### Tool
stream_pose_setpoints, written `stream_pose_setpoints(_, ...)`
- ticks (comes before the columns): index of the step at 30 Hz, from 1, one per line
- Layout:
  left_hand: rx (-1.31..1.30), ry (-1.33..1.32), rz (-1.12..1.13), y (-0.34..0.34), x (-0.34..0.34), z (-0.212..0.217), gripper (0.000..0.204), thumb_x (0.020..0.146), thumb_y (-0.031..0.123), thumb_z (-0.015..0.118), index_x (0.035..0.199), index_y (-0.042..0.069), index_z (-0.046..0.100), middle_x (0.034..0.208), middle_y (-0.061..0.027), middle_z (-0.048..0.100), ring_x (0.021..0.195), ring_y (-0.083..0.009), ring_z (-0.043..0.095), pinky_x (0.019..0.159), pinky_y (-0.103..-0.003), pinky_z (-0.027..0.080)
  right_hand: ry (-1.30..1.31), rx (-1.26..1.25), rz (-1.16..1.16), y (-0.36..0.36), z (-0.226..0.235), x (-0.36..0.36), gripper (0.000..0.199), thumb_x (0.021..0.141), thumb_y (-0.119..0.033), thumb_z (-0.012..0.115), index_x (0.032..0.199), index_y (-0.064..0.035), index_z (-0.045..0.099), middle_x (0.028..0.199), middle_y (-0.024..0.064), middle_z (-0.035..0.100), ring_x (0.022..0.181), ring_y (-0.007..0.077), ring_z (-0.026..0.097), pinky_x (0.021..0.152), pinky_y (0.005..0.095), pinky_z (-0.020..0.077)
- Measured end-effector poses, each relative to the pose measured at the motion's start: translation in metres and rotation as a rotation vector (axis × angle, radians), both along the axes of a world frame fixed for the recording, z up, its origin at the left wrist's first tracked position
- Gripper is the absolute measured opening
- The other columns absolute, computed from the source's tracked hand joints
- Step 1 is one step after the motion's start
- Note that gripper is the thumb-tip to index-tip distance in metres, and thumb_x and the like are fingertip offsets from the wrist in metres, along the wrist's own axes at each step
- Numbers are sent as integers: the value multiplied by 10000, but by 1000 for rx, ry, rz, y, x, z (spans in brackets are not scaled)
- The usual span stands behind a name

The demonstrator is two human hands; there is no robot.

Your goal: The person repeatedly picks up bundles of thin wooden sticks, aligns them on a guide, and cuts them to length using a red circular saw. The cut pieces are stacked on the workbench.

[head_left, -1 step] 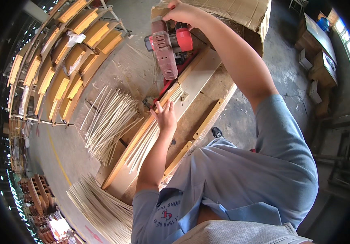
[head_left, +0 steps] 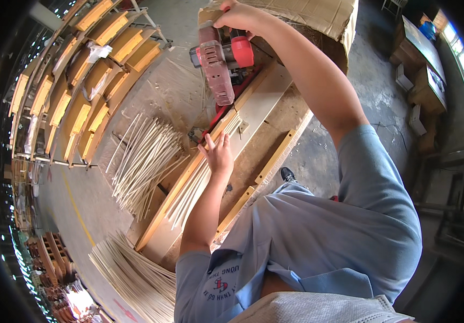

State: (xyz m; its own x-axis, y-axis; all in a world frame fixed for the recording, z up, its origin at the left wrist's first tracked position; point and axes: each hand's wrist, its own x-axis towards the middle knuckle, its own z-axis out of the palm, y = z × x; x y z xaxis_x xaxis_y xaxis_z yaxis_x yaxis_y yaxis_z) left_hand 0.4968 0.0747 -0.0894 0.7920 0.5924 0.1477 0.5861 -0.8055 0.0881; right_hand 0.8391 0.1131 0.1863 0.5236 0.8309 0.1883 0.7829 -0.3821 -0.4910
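Note:
A red chop saw (head_left: 217, 70) with a dusty blade guard stands at the far side of a low wooden bench. My right hand (head_left: 240, 17) is closed round the saw's handle at the top. Thin pale wooden rods (head_left: 187, 194) lie side by side along a raised wooden fence (head_left: 159, 219), their far ends near the blade. Over this bundle, just short of the saw, my left hand (head_left: 219, 154) holds the rods down against the fence. Its fingertips reach the fence's top edge. The blade itself is mostly hidden by the guard.
Left of the bench lie a loose heap of cut rods (head_left: 145, 161) and a pile of longer rods (head_left: 129, 272). A cardboard box (head_left: 326, 19) stands beyond the saw. Wooden strips (head_left: 275, 156) edge the bench's near side. A rack of wooden pieces (head_left: 81, 81) stands far left.

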Motion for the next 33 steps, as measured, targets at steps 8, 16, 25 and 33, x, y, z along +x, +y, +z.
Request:
stream_pose_setpoints(8, 30, 55, -91, 0, 22, 8, 421, 1062, 189, 482, 1457, 155, 623, 1575, 28, 549, 1524, -434, 323, 1200, -761, 186, -540, 64, 31, -6, -24, 38, 301, 839, -292, 682, 1117, -184, 721, 1139, 113, 764, 1155, 308, 698, 1003, 424, 528)
stream_pose_setpoints(16, 78, -1, -34, 3, 11, -2, 425, 1002, 130, 557, 1410, 180, 665, 1517, 44, 607, 1498, -428, 366, 1200, -728, 217, 247, 321, -174, -79, -12, -77, 559, 902, -321, 595, 1438, -182, 518, 1163, 168, 736, 1146, 379, 689, 1002, 478, 521)
stream_pose_setpoints(25, 124, -13, -53, 5, 8, -7, 436, 947, 105, 622, 1370, 174, 695, 1488, 45, 632, 1461, -423, 398, 1194, -726, 212, 217, 431, -135, -115, -41, -119, 447, 976, -268, 567, 1407, -161, 509, 1042, 220, 705, 1081, 411, 669, 940, 498, 508)
stream_pose_setpoints(33, 122, -1, -64, 4, 8, -2, 464, 936, 92, 625, 1389, 172, 687, 1461, 20, 651, 1445, -445, 407, 1193, -749, 186, 263, 466, -101, -129, -51, -137, 367, 1034, -227, 551, 1396, -167, 537, 1140, 210, 691, 1113, 408, 654, 952, 464, 508)
